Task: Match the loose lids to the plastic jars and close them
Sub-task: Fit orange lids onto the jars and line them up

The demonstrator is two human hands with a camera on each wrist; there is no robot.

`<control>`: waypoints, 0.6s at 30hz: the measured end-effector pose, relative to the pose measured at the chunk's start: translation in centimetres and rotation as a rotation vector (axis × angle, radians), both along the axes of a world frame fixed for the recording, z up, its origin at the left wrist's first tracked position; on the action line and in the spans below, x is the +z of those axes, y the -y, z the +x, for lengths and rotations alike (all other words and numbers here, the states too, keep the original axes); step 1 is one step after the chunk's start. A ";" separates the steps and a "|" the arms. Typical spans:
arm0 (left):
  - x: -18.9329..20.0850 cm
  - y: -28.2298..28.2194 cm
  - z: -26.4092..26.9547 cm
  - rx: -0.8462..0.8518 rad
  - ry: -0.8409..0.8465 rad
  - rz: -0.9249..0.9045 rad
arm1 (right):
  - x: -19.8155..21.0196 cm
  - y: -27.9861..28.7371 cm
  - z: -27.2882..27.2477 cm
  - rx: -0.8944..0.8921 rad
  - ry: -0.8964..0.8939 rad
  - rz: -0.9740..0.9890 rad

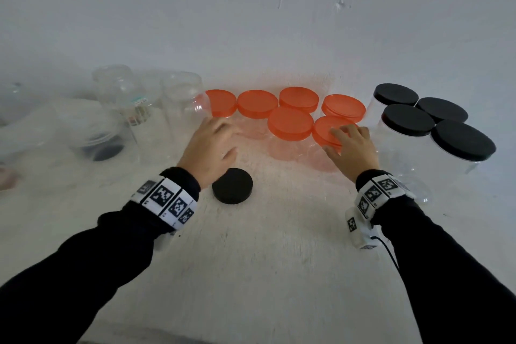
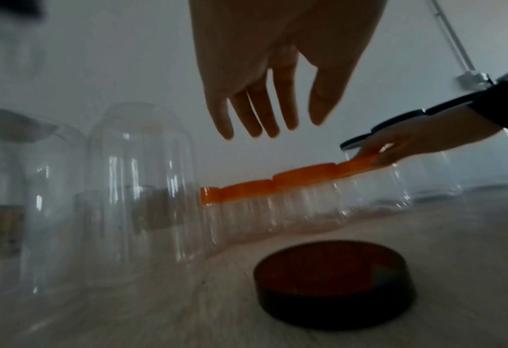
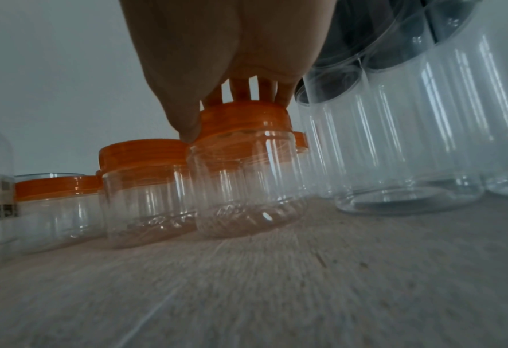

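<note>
A loose black lid (image 1: pixel 232 186) (image 2: pixel 333 285) lies flat on the pale table. My left hand (image 1: pixel 226 139) (image 2: pixel 273 124) hovers just beyond it, fingers straight and holding nothing. My right hand (image 1: pixel 339 141) (image 3: pixel 217 113) grips the orange lid (image 1: pixel 324 131) (image 3: pixel 247 115) of the nearest small clear jar (image 3: pixel 247 188), thumb on the lid's side and fingers over its top. Several more orange-lidded small jars (image 1: pixel 290 123) (image 3: pixel 145 188) stand behind and to the left of it. Lidless tall clear jars (image 1: pixel 181 103) (image 2: pixel 142 176) stand at the left.
Several big clear jars with black lids (image 1: pixel 462 141) (image 3: pixel 410 153) are packed close on the right of my right hand. A clear jar (image 1: pixel 103 145) at the left shows something dark at its bottom. The wall rises right behind the jars. Bare table (image 1: pixel 279 246) lies in front.
</note>
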State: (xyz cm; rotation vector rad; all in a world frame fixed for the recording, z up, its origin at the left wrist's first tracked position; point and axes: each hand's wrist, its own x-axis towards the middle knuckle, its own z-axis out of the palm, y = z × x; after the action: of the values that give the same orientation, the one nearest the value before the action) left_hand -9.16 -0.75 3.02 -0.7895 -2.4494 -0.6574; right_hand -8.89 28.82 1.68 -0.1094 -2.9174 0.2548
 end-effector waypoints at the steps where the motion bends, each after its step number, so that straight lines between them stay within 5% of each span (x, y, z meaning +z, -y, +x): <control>1: -0.5 -0.2 0.3 -0.037 0.125 -0.064 | -0.1 0.0 0.0 0.001 -0.002 -0.002; 9: -2.4 -1.6 -0.5 0.006 0.795 -0.565 | -0.3 0.0 0.2 0.014 -0.018 0.004; 13: -3.0 -2.0 -0.6 0.032 0.872 -0.641 | -0.1 -0.3 0.0 0.027 -0.022 -0.001; 18: -3.4 -2.0 -0.3 0.084 0.814 -0.528 | 0.2 -0.3 -0.3 0.009 -0.002 0.005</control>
State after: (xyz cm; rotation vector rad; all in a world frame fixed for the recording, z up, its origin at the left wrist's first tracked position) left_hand -9.45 1.25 -0.36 -0.6724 -3.4679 -0.3201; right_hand -9.20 29.11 1.91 -0.0958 -2.9172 0.2485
